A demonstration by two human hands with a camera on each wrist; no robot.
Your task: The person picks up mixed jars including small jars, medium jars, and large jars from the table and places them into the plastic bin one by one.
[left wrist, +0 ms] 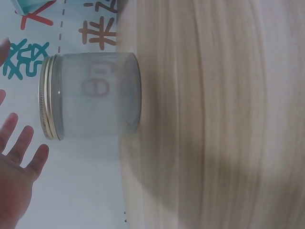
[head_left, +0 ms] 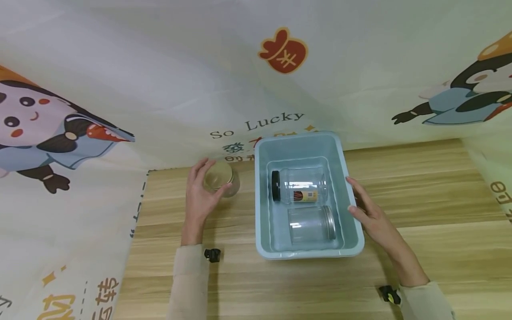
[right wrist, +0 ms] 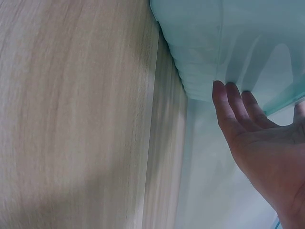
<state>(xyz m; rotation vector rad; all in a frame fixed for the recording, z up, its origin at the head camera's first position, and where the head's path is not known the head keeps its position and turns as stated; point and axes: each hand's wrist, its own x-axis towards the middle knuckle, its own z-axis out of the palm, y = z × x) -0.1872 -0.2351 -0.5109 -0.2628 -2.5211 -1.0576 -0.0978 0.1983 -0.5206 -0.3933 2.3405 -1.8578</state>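
Observation:
A clear, round jar with a gold-coloured lid [left wrist: 50, 98] stands upright on the table. My left hand [head_left: 201, 195] is around its top in the head view, thumb and fingers spread. A gap shows between these fingers [left wrist: 21, 143] and the lid in the left wrist view. My right hand [head_left: 372, 218] is at the right side of a light blue plastic basin [head_left: 262, 200]. Its thumb lies on the rim, and straight fingers [right wrist: 228, 107] rest against the outer wall. In the basin lie a clear jar with a black lid [head_left: 276, 186] and another with a silver lid [head_left: 330, 222].
The wood-grain table [head_left: 240, 284] carries the basin and the gold-lidded jar. Behind it hangs a pale printed cloth [head_left: 192, 66] with cartoon figures and lettering, which also covers the left side. The basin's far end reaches up to this cloth.

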